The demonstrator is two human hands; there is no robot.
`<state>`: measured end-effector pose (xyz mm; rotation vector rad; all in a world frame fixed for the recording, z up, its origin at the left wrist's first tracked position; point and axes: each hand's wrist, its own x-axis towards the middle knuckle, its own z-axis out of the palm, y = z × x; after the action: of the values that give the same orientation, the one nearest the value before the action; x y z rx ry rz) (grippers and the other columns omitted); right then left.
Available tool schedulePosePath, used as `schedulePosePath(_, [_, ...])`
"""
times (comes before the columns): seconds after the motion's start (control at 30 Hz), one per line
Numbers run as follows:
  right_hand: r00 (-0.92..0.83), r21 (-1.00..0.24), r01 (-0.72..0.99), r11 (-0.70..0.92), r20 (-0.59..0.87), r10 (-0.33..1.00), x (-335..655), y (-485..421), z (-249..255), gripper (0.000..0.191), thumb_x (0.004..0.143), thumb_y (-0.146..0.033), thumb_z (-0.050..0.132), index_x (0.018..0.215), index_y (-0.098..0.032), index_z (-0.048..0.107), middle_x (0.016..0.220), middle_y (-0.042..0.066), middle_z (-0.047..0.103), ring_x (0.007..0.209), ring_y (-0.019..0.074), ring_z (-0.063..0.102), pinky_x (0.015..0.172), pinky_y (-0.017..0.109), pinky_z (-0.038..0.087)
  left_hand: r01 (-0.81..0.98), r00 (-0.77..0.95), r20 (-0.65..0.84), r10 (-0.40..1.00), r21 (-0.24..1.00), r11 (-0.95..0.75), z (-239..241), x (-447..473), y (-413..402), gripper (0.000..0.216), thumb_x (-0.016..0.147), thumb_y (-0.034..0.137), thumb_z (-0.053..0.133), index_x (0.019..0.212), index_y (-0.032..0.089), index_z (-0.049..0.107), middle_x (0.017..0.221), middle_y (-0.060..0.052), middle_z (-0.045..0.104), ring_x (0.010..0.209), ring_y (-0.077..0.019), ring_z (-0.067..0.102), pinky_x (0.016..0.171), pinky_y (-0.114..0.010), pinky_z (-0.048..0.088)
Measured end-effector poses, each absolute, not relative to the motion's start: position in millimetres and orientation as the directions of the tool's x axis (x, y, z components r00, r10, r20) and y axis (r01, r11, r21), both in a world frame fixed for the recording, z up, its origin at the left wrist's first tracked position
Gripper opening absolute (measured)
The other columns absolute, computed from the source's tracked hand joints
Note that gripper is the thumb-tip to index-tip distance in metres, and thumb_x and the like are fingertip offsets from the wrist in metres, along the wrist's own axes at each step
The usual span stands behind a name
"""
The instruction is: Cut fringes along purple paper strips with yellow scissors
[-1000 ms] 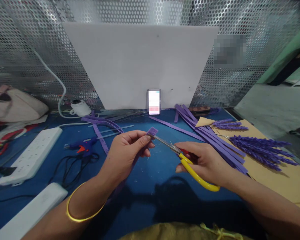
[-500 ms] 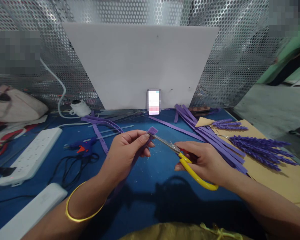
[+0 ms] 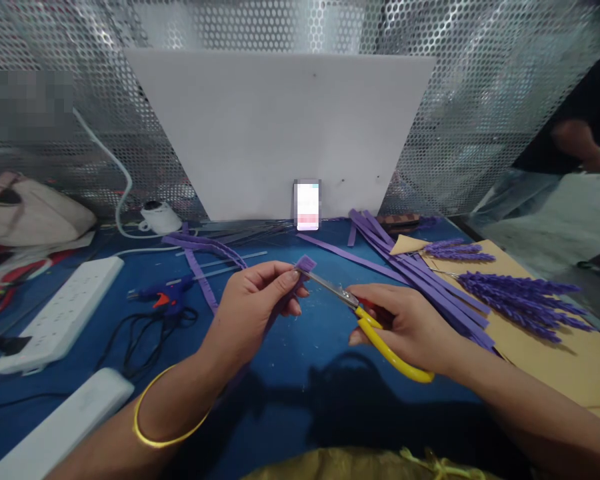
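Handbag [image 3: 50,210], pale pink, its contents hidden, sits at the far left of a blue bench [image 3: 325,353], behind two white bars, the rear one a power strip [image 3: 67,310] with a dark plug at its near end. Beside them are one white cup-shaped vessel [image 3: 164,219], dark inside, and one blue glue gun [image 3: 173,293]. The left hand [image 3: 260,300], fingers curled, pinches one purple fuzzy strip [image 3: 307,264] between thumb and forefinger above mid-bench, a gold bangle [image 3: 143,430] on the forearm. Behind it stands one lit phone [image 3: 308,207]. One pair of yellow-handled scissors [image 3: 395,355] points its blades leftward to the strip, the right hand [image 3: 405,320] closed around the handles. Farther right lie a sheaf of purple strips [image 3: 425,287] and two clusters of purple flower sprigs [image 3: 520,297] over tan paper [image 3: 575,373].
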<state>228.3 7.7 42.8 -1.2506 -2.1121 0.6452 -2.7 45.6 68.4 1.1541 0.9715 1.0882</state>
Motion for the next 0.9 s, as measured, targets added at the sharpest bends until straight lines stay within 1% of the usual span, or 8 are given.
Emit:
schedulePosePath(0.13, [-0.393,-0.632,0.615,0.471,0.273,0.878,228.1,8.7,42.5,0.04,0.086,-0.052,0.072,0.106,-0.017,0.069,0.074,0.0,0.058,0.062,0.0131,0.049,0.056,0.022,0.039,-0.147,0.225,-0.04,0.974,0.986,0.074,67.1,-4.0,45.6,0.012,0.079,0.028,0.077,0.076,0.017,0.075,0.066,0.0,0.071,0.05,-0.0075,0.06,0.052,-0.018,0.042])
schedulePosePath(0.23, [-0.4,-0.626,0.611,0.485,0.285,0.871,228.4,8.9,42.3,0.042,0.087,-0.054,0.07,0.106,-0.017,0.069,0.072,0.0,0.056,0.06,0.0122,0.046,0.055,0.022,0.036,-0.148,0.231,-0.051,0.972,0.985,0.086,67.2,-4.0,46.1,0.013,0.079,0.028,0.078,0.074,0.016,0.074,0.065,0.0,0.071,0.05,-0.0075,0.059,0.052,-0.018,0.042])
schedulePosePath(0.47, [-0.409,-0.673,0.58,0.46,0.247,0.878,227.6,8.9,44.4,0.037,0.088,-0.054,0.068,0.096,-0.018,0.067,0.07,-0.002,0.051,0.06,0.0126,0.043,0.055,0.023,0.035,-0.173,0.241,-0.088,0.966,0.976,0.133,72.0,-3.1,47.3,0.014,0.075,0.027,0.078,0.069,0.016,0.072,0.061,-0.001,0.07,0.047,-0.0077,0.057,0.049,-0.018,0.041])
schedulePosePath(0.63, [-0.427,-0.705,0.55,0.447,0.223,0.876,226.4,9.7,44.9,0.036,0.089,-0.053,0.067,0.083,-0.018,0.063,0.068,-0.004,0.045,0.061,0.0123,0.039,0.055,0.023,0.034,-0.177,0.236,-0.101,0.966,0.974,0.145,73.5,-2.0,46.4,0.016,0.073,0.028,0.08,0.067,0.015,0.071,0.059,-0.001,0.069,0.046,-0.0081,0.056,0.048,-0.019,0.041])
schedulePosePath(0.73, [-0.419,-0.719,0.547,0.428,0.208,0.884,227.3,10.0,44.9,0.035,0.088,-0.053,0.068,0.086,-0.018,0.064,0.069,-0.003,0.046,0.062,0.0124,0.039,0.056,0.023,0.035,-0.183,0.223,-0.098,0.97,0.973,0.14,71.8,-1.8,46.5,0.016,0.073,0.029,0.081,0.07,0.016,0.073,0.06,-0.001,0.069,0.047,-0.0081,0.057,0.049,-0.018,0.041])
schedulePosePath(0.9, [-0.409,-0.725,0.555,0.409,0.19,0.892,228.2,9.3,47.1,0.033,0.088,-0.05,0.069,0.092,-0.018,0.067,0.072,-0.002,0.05,0.063,0.0132,0.042,0.057,0.023,0.037,-0.174,0.244,-0.072,0.967,0.978,0.116,70.0,-3.1,48.5,0.013,0.077,0.029,0.08,0.077,0.017,0.076,0.068,-0.001,0.071,0.051,-0.0079,0.061,0.052,-0.018,0.043])
